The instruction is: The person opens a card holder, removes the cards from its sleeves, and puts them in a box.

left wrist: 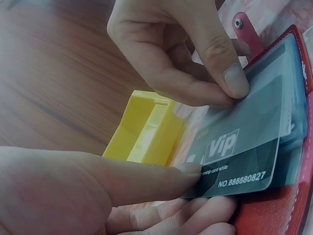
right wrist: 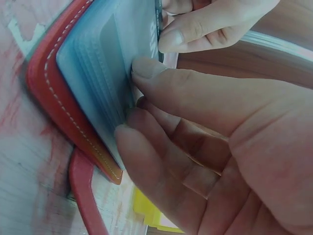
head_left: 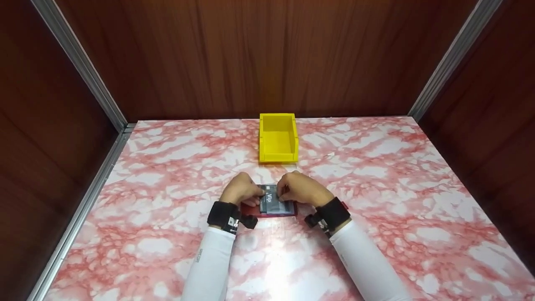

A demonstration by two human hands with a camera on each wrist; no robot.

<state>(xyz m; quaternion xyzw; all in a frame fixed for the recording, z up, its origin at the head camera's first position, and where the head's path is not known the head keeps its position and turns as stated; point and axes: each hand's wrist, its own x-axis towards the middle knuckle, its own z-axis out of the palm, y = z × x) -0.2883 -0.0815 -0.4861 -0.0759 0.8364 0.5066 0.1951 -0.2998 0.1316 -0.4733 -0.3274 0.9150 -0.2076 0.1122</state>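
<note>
A red card holder [head_left: 250,211] with white stitching lies unfolded on the table, its clear plastic sleeves [right wrist: 90,63] stacked inside. Partly inside the top sleeve is a black card [left wrist: 239,174] printed "Vip" and a number, its numbered edge sticking out. My left hand [head_left: 243,190] pinches the card's outer end, thumb on top and fingers underneath. From the other side, my right hand [head_left: 304,188] pinches the clear sleeve near its edge between thumb and fingertips. In the left wrist view, the holder's strap [left wrist: 244,32] with a metal snap extends beyond the right hand.
A yellow open-front bin [head_left: 278,156] stands just beyond the hands, towards the back of the table. The red-and-white marbled tabletop [head_left: 167,179] is enclosed by dark wood panels [head_left: 188,58] with metal posts at the corners.
</note>
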